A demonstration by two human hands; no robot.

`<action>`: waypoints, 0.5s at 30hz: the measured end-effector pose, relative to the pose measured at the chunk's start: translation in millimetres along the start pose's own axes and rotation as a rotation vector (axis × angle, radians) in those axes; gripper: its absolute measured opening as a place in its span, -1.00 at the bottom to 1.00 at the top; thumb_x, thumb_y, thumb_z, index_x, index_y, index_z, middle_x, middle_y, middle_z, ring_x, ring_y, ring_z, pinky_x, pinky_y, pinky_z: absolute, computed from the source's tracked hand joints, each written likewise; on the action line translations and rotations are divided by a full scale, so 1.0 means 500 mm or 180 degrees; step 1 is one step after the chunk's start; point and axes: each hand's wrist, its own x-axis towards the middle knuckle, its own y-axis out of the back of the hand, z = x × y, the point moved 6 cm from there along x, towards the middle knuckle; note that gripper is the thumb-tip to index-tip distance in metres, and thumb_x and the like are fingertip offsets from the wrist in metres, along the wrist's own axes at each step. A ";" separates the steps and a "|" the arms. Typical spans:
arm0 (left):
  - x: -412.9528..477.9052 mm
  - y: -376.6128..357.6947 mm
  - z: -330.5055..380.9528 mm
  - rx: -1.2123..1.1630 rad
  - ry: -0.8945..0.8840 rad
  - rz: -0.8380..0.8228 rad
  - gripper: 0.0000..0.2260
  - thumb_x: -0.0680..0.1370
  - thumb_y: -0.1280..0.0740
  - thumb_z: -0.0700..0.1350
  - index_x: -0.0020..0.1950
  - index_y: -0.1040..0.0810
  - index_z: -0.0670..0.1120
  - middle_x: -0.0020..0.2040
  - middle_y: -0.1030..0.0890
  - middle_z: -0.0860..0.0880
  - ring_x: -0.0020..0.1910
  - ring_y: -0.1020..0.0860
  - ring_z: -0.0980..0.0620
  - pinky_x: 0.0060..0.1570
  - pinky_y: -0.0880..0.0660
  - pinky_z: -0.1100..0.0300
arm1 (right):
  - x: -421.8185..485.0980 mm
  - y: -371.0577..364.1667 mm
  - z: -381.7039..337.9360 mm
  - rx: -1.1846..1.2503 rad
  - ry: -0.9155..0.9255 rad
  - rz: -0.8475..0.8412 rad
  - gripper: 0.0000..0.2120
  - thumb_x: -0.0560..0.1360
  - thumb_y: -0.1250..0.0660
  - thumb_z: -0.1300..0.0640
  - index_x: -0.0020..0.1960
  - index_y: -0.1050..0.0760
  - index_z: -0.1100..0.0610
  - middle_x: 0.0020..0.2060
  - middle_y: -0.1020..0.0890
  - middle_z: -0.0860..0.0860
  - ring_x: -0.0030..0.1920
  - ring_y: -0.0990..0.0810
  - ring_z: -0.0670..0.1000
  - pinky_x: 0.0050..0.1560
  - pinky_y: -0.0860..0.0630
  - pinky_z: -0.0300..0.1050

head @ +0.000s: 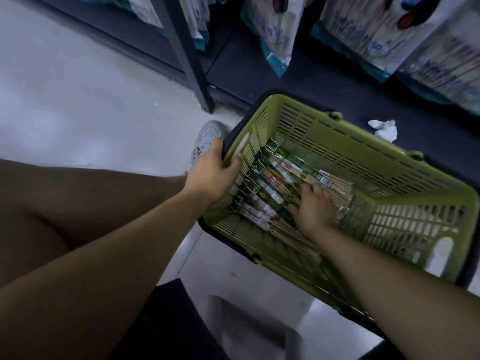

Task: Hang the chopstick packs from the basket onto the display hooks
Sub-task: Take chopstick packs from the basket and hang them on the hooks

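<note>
A green plastic basket point(368, 162) sits tilted against the dark shelf base, with several chopstick packs point(283, 170) with green header cards lying in a row on its bottom. My left hand point(213, 172) grips the basket's left rim, thumb outside and fingers curled over the edge. My right hand point(314, 206) is down inside the basket, its fingers spread over the packs and touching them. Whether its fingertips curl round a pack is hidden by the hand itself. No display hooks show in this view.
Hanging bagged goods point(278, 35) fill the dark shelving at the top. A grey shelf upright point(192, 63) stands left of the basket. A crumpled white paper point(384, 129) lies on the shelf base. My leg and a white shoe point(207, 139) are at the left, on pale floor.
</note>
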 end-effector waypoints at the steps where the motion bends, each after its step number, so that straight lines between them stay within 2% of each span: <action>1: 0.000 -0.001 -0.001 -0.0020 0.0006 -0.0009 -0.82 0.65 -0.27 0.13 -0.01 -0.37 0.05 -0.25 -0.57 0.06 -0.35 -0.56 0.12 -0.39 -0.35 0.17 | 0.006 -0.002 0.001 -0.0001 -0.0026 -0.0063 -0.44 0.53 -0.44 -0.06 0.43 -0.35 0.11 0.35 -0.45 0.15 0.33 -0.41 0.19 0.24 -0.42 0.05; 6: 0.001 -0.003 -0.001 -0.0049 -0.0019 -0.0015 -0.83 0.66 -0.28 0.11 0.01 -0.38 0.05 -0.24 -0.55 0.08 -0.41 -0.53 0.24 -0.47 -0.33 0.35 | 0.024 0.000 -0.007 -0.0278 0.0164 -0.0112 -0.48 0.52 -0.45 -0.05 0.38 -0.39 0.12 0.28 -0.54 0.13 0.26 -0.48 0.14 0.17 -0.47 0.00; 8: 0.002 -0.003 -0.001 -0.0057 -0.0006 -0.0016 -0.83 0.66 -0.28 0.10 0.05 -0.40 0.03 -0.22 -0.56 0.09 -0.39 -0.53 0.20 -0.42 -0.35 0.29 | 0.028 -0.002 -0.010 -0.0395 0.0226 -0.0186 -0.50 0.53 -0.44 -0.07 0.36 -0.40 0.12 0.25 -0.56 0.12 0.24 -0.49 0.13 0.17 -0.47 0.00; 11: 0.002 -0.002 0.000 -0.0070 -0.0001 -0.0021 -0.82 0.66 -0.28 0.09 0.07 -0.41 0.00 -0.21 -0.56 0.08 -0.33 -0.56 0.11 -0.38 -0.37 0.19 | 0.029 -0.010 -0.008 -0.0313 0.0187 -0.0465 -0.54 0.55 -0.43 -0.05 0.36 -0.40 0.10 0.25 -0.50 0.15 0.20 -0.51 0.17 0.11 -0.50 0.00; 15: 0.002 -0.001 0.002 -0.0046 -0.0019 -0.0025 -0.83 0.66 -0.28 0.08 0.07 -0.40 0.01 -0.21 -0.56 0.08 -0.31 -0.56 0.10 -0.37 -0.37 0.18 | 0.020 -0.014 -0.017 -0.0346 0.0284 -0.0571 -0.62 0.56 -0.41 -0.04 0.29 -0.46 0.10 0.20 -0.51 0.14 0.13 -0.56 0.16 0.04 -0.54 -0.02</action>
